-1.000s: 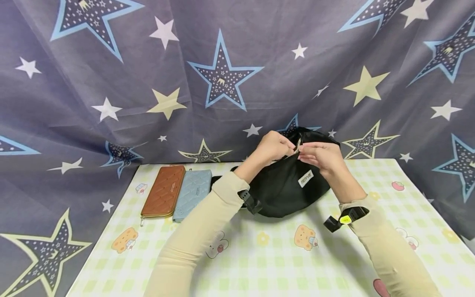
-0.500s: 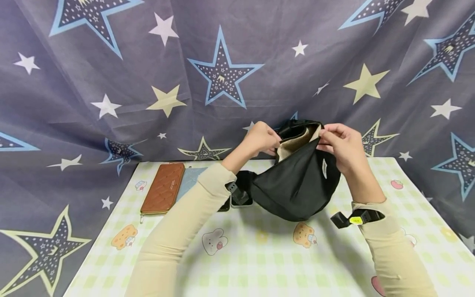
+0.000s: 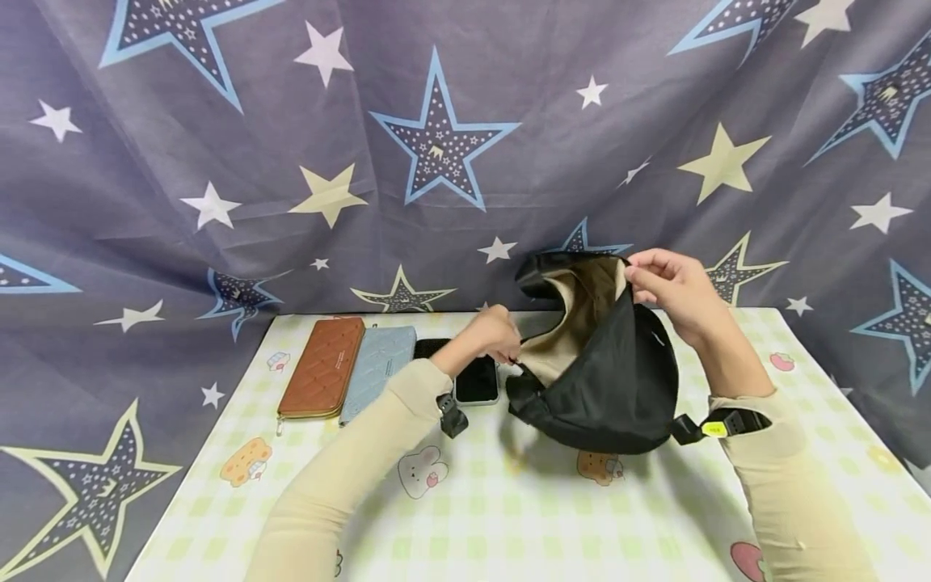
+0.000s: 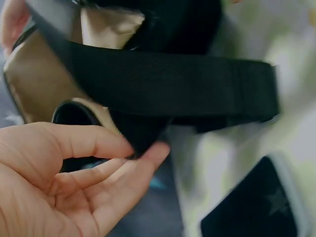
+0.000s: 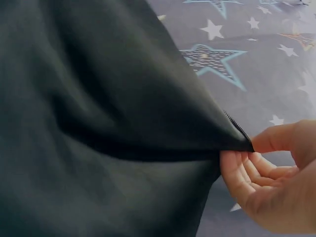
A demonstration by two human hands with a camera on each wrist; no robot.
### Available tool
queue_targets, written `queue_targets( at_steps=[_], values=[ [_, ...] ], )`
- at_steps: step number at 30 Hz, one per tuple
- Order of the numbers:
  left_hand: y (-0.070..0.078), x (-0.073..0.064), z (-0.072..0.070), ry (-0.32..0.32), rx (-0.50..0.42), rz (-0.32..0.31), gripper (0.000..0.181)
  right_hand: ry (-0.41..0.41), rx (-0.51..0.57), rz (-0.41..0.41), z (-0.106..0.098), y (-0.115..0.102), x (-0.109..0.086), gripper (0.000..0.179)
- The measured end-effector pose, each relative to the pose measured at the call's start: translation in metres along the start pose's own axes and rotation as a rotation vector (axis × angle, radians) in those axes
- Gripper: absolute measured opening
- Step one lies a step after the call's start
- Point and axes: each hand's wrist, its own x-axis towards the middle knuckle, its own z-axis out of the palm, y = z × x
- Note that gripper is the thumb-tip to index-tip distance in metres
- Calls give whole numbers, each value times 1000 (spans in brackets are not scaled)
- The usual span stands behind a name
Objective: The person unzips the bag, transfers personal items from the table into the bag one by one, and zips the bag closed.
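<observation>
A black bag (image 3: 604, 396) with a beige lining (image 3: 575, 323) gapes wide at its zipped mouth, tilted toward the left. My right hand (image 3: 676, 291) pinches the front edge of the opening at its upper right; in the right wrist view the zipper teeth run up to the thumb. At the left end of the mouth, my left hand (image 3: 490, 335) pinches the bag's edge between thumb and fingers, as the left wrist view shows. A broad black strap (image 4: 173, 86) crosses just above those fingers there. Part of the bag's far side is hidden behind its front.
Left of the bag lie a phone (image 3: 477, 381), a dark item (image 3: 431, 347) partly behind the left forearm, a light blue quilted wallet (image 3: 378, 364) and a brown quilted wallet (image 3: 323, 368). A star-printed curtain (image 3: 429, 267) hangs at the back edge of the checked table (image 3: 524, 517).
The bag's mouth has been pulled wide, baring the lining. My left hand has moved left and down, my right hand right and up along the edge. The phone has come into sight.
</observation>
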Motion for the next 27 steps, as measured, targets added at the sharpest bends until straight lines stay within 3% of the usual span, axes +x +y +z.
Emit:
queue_targets(
  at_steps=[1, 2, 3, 6, 8, 11, 13, 16, 19, 23, 25, 27],
  values=[
    [-5, 6, 8, 50, 47, 50, 15, -15, -18, 16, 1, 4, -1, 21],
    [8, -14, 10, 138, 80, 84, 17, -29, -38, 37, 3, 8, -2, 21],
    [35, -50, 10, 177, 78, -59, 14, -44, -58, 53, 5, 12, -3, 20],
    [75, -105, 10, 348, 110, 82, 13, -83, -155, 114, 11, 20, -6, 17],
    [86, -118, 11, 402, 73, 125, 21, -107, -202, 171, 15, 22, -8, 17],
    [93, -119, 9, 426, -12, 111, 27, -87, -187, 231, 17, 21, -7, 22],
    [97, -113, 5, 426, -69, 58, 21, -25, -126, 215, 17, 15, -4, 30],
    [108, -107, -2, 451, -190, -6, 20, 91, -51, 99, 17, 1, 2, 36],
    [114, -98, -8, 534, -310, 3, 17, 175, -56, -59, 19, -16, 5, 35],
    [116, -92, -11, 638, -453, 54, 11, 225, -210, -202, 22, -35, 4, 24],
    [113, -90, -10, 609, -533, 53, 12, 206, -377, -197, 22, -40, 1, 12],
    [108, -87, -8, 546, -575, 18, 17, 148, -562, -139, 21, -41, -2, 6]
  ],
)
